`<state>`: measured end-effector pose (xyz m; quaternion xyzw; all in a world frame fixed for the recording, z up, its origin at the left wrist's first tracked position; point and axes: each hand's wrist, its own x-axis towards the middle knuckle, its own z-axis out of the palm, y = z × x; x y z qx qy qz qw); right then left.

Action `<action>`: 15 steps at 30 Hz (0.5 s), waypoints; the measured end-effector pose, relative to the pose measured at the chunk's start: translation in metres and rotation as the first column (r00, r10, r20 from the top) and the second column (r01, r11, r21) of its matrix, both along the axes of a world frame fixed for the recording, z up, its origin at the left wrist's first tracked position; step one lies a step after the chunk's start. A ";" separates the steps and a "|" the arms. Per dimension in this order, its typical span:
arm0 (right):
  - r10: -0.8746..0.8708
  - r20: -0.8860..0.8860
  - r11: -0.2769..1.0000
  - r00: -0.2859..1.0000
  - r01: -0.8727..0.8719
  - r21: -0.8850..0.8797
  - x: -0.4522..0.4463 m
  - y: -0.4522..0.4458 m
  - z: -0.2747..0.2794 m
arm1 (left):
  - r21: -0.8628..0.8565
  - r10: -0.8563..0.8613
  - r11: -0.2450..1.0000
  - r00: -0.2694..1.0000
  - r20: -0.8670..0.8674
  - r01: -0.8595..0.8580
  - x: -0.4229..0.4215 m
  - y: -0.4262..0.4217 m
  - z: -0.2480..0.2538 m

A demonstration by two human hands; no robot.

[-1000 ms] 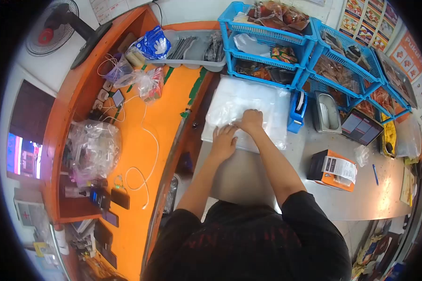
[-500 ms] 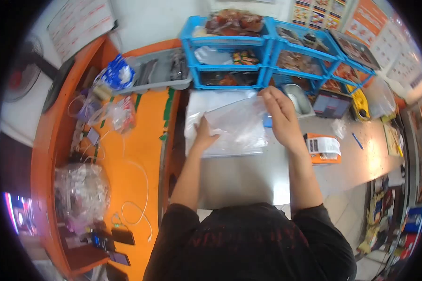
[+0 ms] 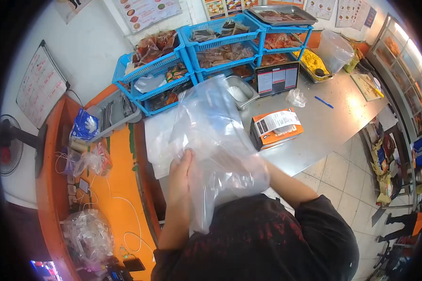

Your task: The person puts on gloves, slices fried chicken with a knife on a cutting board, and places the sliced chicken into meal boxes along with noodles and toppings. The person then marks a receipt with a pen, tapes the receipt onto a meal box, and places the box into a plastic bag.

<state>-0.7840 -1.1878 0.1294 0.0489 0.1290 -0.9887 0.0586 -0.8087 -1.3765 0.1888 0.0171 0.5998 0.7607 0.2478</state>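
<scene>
A large clear plastic bag [image 3: 220, 126] is spread open in front of my chest, its top reaching up to the blue baskets. On its near left side, my left hand [image 3: 180, 171] pinches the film. My right hand [image 3: 251, 171] shows only dimly through the plastic on the right; whether it is inside the bag or behind it, I cannot tell, and its fingers are hidden. Under the bag, a pile of flat white or clear sheets [image 3: 155, 138] lies on the steel table. To the right stands an orange box [image 3: 275, 129] with a white printed label.
Blue stacking baskets [image 3: 220, 44] with packed food line the back. Beside them are a metal container [image 3: 241, 91], a tablet [image 3: 276, 78], a yellow-filled tray [image 3: 312, 63], crumpled plastic [image 3: 295, 98] and a blue pen [image 3: 324, 102]. An orange counter [image 3: 119, 187] with cables stands left.
The bag has been lifted off the pile toward my body and opened out. My right hand has come down behind or into the plastic. The view has turned to the right.
</scene>
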 end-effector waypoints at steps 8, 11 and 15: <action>0.157 -0.081 0.987 0.984 -0.155 0.032 0.041 0.019 0.040 | 0.049 0.408 0.912 0.884 -0.228 -0.408 0.007 -0.001 -0.038; 0.220 -0.145 0.677 0.965 -0.044 0.735 0.038 0.025 0.003 | -0.061 0.438 0.880 0.854 -0.281 -0.471 0.014 -0.006 -0.029; 0.116 0.135 0.555 0.984 -0.177 0.813 0.031 0.030 -0.012 | -0.287 0.329 0.651 0.602 -0.728 -0.703 0.004 -0.021 -0.048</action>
